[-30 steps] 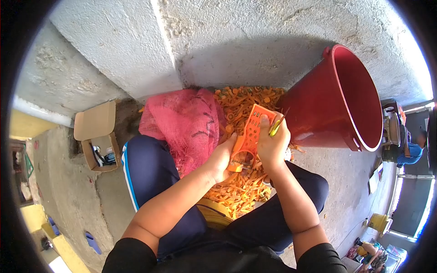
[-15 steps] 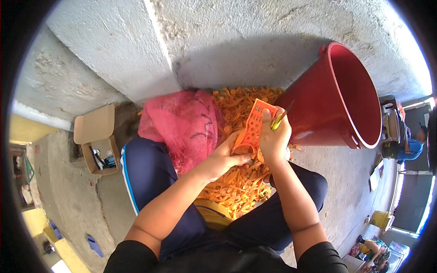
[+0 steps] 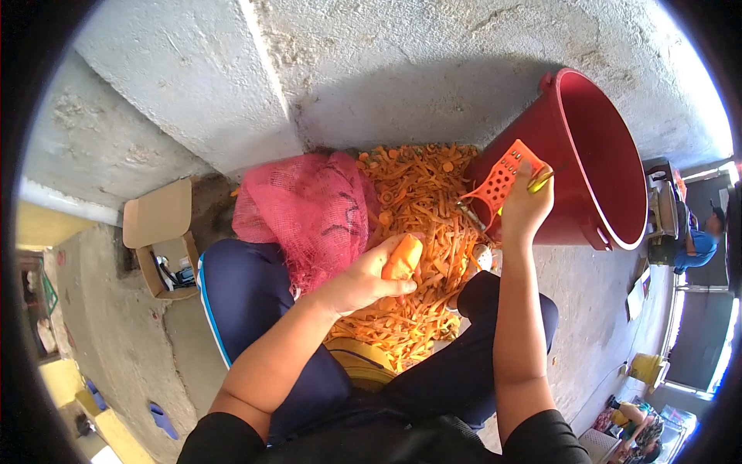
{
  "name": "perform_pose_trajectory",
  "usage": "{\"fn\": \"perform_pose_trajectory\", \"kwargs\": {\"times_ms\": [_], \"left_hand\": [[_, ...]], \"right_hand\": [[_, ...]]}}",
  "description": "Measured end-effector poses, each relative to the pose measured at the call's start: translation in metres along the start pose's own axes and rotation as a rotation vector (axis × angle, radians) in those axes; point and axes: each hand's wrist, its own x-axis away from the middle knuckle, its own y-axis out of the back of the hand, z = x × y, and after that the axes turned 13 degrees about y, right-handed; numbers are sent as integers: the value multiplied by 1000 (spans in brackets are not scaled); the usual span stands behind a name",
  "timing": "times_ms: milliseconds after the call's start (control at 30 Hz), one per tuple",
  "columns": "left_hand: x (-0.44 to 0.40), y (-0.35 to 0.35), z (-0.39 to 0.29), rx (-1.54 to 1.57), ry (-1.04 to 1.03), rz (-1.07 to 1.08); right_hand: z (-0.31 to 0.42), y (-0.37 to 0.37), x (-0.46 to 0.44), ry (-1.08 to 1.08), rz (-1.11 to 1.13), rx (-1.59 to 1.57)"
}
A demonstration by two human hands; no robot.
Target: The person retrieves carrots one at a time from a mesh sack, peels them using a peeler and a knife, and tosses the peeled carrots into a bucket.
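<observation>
My left hand (image 3: 365, 280) is closed around a peeled carrot (image 3: 402, 258), its end pointing up and away from me. In my right hand (image 3: 530, 210) is an orange plastic peeler (image 3: 501, 184) with holes through its flat body, its wide end toward the lower left. A small yellow-handled tool (image 3: 540, 181), perhaps a knife, is pinned in the same hand; its blade cannot be made out. The hands are apart, above a heap of carrot peelings (image 3: 421, 193) on the floor between my legs.
A large dark red bucket (image 3: 525, 147) lies tilted against the wall, its mouth to the right. A pink mesh sack (image 3: 305, 205) rests left of the peelings. An open cardboard box (image 3: 179, 263) stands further left. Two people are at the far right.
My right hand has swung right and up with the peeler, off the carrot. My left hand still holds the carrot, moved slightly left and now fully in view.
</observation>
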Motion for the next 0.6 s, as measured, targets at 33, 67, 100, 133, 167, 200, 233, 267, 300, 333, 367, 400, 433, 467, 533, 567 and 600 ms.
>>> {"fn": "perform_pose_trajectory", "kwargs": {"times_ms": [33,67,100,133,167,200,233,267,300,333,367,400,433,467,533,567,600], "left_hand": [[2,3,-3,34,31,52],[4,3,-3,49,24,48],[5,3,-2,64,17,46],[6,3,-2,79,10,44],[7,3,-2,58,1,55],[7,4,-1,38,-9,64],[7,5,-1,20,-20,73],[7,6,-1,63,-4,99],[6,7,-1,104,14,126],[6,8,-1,144,33,154],[6,7,-3,128,41,152],[6,6,-5,113,50,150],[6,5,-6,98,57,147],[6,5,-5,98,53,148],[5,5,-2,97,45,151],[4,5,-2,76,50,150],[3,5,-3,54,54,148]], "right_hand": [[3,-1,2,-16,20,-36],[6,-2,3,-33,39,-71],[7,-2,4,-51,58,-106],[5,-1,5,-92,75,-165],[3,0,4,-132,93,-225],[3,0,4,-171,112,-285],[4,-1,5,-153,115,-284],[8,-3,6,-136,116,-283],[11,-4,7,-120,116,-281],[12,-6,8,-116,105,-297],[12,-8,9,-112,93,-314],[13,-8,9,-109,81,-331],[13,-8,9,-132,94,-329],[13,-7,10,-138,119,-332],[13,-4,12,-150,167,-338],[15,-3,12,-149,180,-335],[18,-3,13,-149,193,-334]]}}
